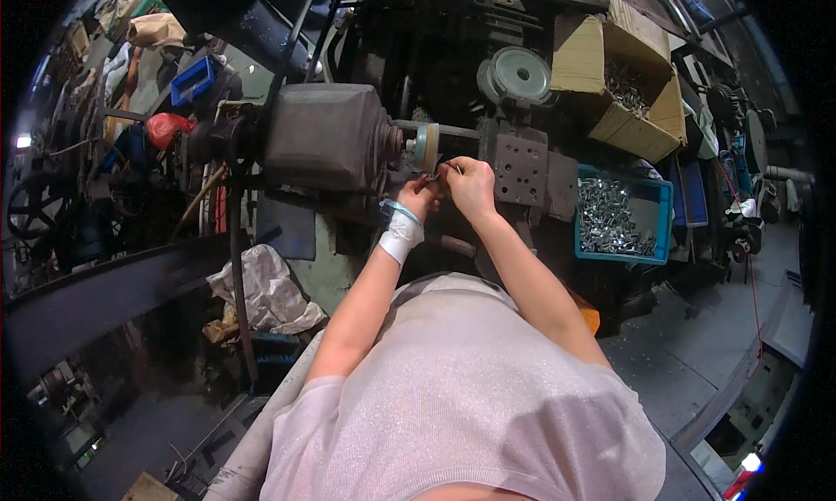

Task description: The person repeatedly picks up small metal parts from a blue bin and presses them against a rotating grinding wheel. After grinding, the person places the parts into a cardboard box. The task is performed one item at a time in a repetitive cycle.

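Note:
My left hand (pixel 419 198), with a white wrap and a light blue band (pixel 400 210) at its wrist, is closed in a pinch just below a wheel. My right hand (pixel 471 187) is closed beside it, fingertips almost meeting those of the left. A small, thin piece seems to be between the fingers, too small to name. Just above the fingertips, the narrow wheel (pixel 427 147), with a tan and grey-green rim, is mounted on the spindle of a dark machine (pixel 324 137). Whether the piece touches the wheel I cannot tell.
Right of my hands is a steel block with holes (pixel 521 167). Beyond it stands a blue bin (pixel 667 222) of shiny metal parts. An open cardboard box (pixel 577 55) with more metal parts sits farther back. A crumpled white sack (pixel 266 287) lies at left, near a dark upright bar (pixel 237 274).

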